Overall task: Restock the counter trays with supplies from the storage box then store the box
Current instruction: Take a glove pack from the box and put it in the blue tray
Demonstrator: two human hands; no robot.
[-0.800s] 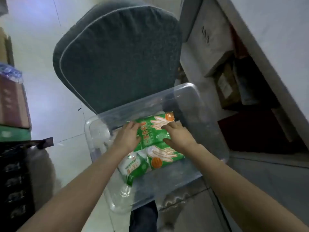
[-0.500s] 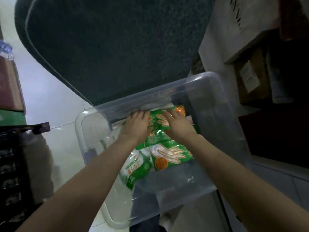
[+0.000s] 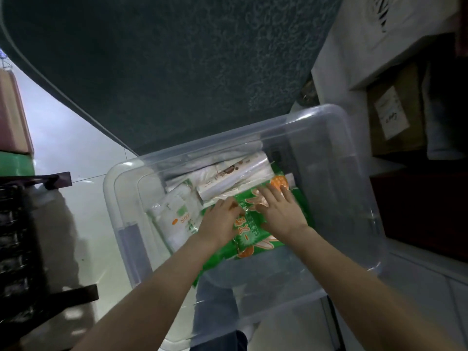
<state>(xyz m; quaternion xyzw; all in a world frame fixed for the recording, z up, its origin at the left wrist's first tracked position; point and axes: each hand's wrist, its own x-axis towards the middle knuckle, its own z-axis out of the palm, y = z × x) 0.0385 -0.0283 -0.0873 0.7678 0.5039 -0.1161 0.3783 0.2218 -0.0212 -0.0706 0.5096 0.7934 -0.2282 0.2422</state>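
A clear plastic storage box point(image 3: 354, 198) sits in front of me against a dark grey cushioned chair point(image 3: 177, 72). Inside it lies a green and orange glove packet point(image 3: 253, 236), tilted, with another green packet under it. My left hand point(image 3: 220, 220) holds the packet's left edge, fingers curled over it. My right hand point(image 3: 281, 211) presses on its upper right part, fingers spread. Behind the hands lie a roll of clear film point(image 3: 235, 178) and white bagged packets point(image 3: 177, 219).
Shelves on the right hold a cardboard box point(image 3: 395, 112) and a white carton point(image 3: 379, 34). A dark rack point(image 3: 15, 236) stands at the left, with stacked red and green items point(image 3: 12, 138) above it. Pale tiled floor point(image 3: 76, 148) shows between them.
The view has closed in on the box. Both hands slid forward and right with the green packet, uncovering the film roll and white packets at the box's back left.
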